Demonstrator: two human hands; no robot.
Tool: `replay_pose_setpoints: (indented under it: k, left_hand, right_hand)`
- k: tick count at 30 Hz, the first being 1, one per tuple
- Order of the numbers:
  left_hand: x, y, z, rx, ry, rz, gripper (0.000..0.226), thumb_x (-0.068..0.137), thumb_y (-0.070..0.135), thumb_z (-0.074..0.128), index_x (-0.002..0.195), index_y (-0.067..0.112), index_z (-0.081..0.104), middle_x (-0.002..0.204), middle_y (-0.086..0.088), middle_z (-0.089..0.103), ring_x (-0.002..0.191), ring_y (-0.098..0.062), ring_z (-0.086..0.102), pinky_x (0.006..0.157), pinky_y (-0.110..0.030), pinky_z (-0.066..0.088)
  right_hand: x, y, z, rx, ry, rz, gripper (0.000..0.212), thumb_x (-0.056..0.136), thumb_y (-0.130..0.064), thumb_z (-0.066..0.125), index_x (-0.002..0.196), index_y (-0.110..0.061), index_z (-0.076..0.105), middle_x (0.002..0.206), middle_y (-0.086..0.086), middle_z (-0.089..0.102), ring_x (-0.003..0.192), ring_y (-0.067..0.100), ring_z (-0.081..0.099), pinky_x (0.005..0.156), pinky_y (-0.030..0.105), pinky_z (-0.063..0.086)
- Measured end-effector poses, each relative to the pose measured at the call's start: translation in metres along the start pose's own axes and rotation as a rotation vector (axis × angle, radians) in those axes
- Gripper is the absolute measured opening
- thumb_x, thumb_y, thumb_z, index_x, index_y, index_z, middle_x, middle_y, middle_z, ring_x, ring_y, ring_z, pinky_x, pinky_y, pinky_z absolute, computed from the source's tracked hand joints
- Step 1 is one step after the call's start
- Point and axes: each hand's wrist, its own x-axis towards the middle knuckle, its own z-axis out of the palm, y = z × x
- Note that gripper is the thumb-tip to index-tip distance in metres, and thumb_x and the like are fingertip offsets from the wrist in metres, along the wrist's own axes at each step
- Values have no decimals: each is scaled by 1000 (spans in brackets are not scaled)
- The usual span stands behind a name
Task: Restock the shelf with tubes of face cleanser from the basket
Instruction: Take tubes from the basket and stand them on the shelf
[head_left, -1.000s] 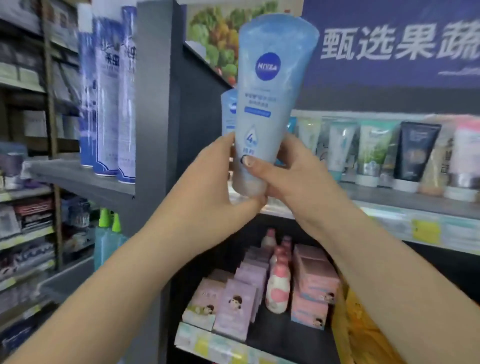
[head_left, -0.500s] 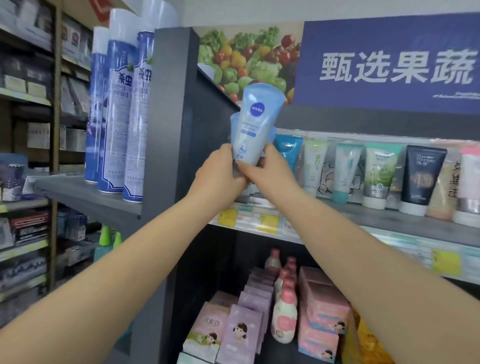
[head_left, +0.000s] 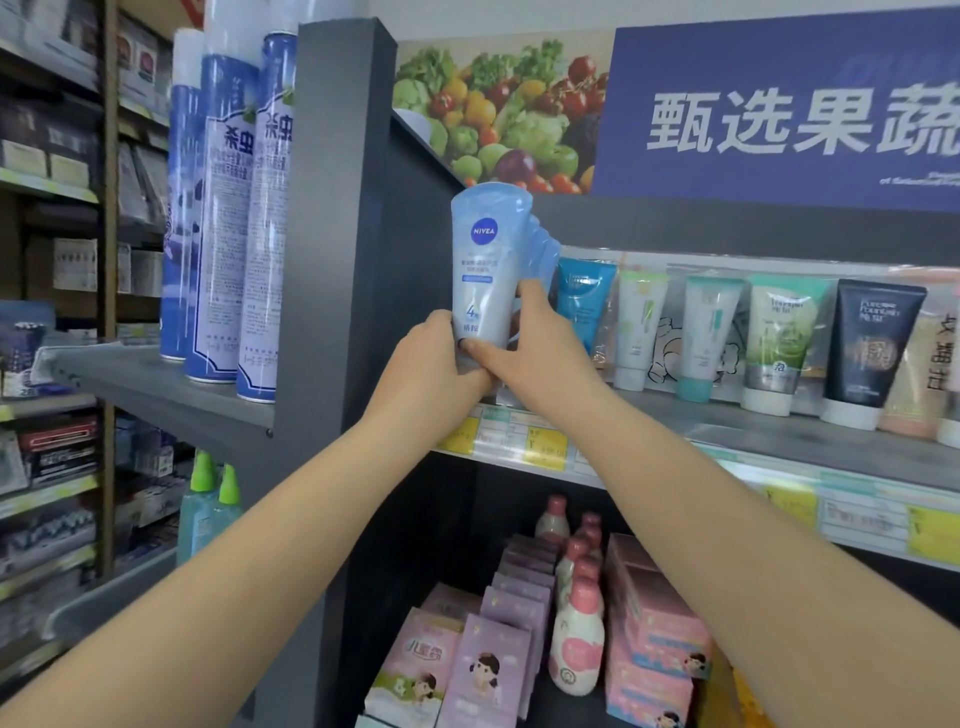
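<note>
Pale blue glossy plastic cleanser tube (head_left: 485, 270), flat-crimped at top, tapering downward, held upright at the left end of the grey metal shelf (head_left: 737, 423), against the dark upright panel (head_left: 332, 208). Gripped at its lower end by left hand (head_left: 434, 364) and right hand (head_left: 535, 338), fingers curled round it from both sides. More blue tubes (head_left: 545, 249) directly behind. To the right, standing cap-down: teal tube (head_left: 584, 296), white tubes (head_left: 641, 322), green tube (head_left: 779, 343), matte black tube (head_left: 867, 343).
</note>
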Motion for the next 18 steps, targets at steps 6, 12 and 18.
replay_pose_setpoints:
  k: [6, 12, 18]
  left_hand:
    - [-1, 1, 4, 4, 37, -2, 38, 79, 26, 63, 112, 15, 49, 100, 0, 56, 78, -7, 55, 57, -19, 43]
    - [-5, -1, 7, 8, 47, 11, 39, 78, 30, 59, 113, 16, 49, 105, -1, 56, 86, -12, 56, 63, -24, 48]
    - [-41, 8, 8, 100, 133, 128, 83, 87, 34, 58, 149, 9, 9, 151, -5, 20, 140, -19, 17, 113, -40, 25]
  right_hand:
    - [-2, 1, 1, -60, 17, -6, 51, 85, -36, 65, 123, -18, 36, 115, 4, 58, 98, 19, 59, 78, 34, 51]
    - [-4, -1, 2, -69, 41, 23, 50, 83, -37, 65, 120, -19, 37, 110, 1, 58, 95, 17, 59, 73, 30, 50]
    - [-22, -7, 1, -129, 453, -198, 31, 82, -21, 58, 107, -5, 52, 107, 9, 57, 100, 26, 51, 87, 35, 40]
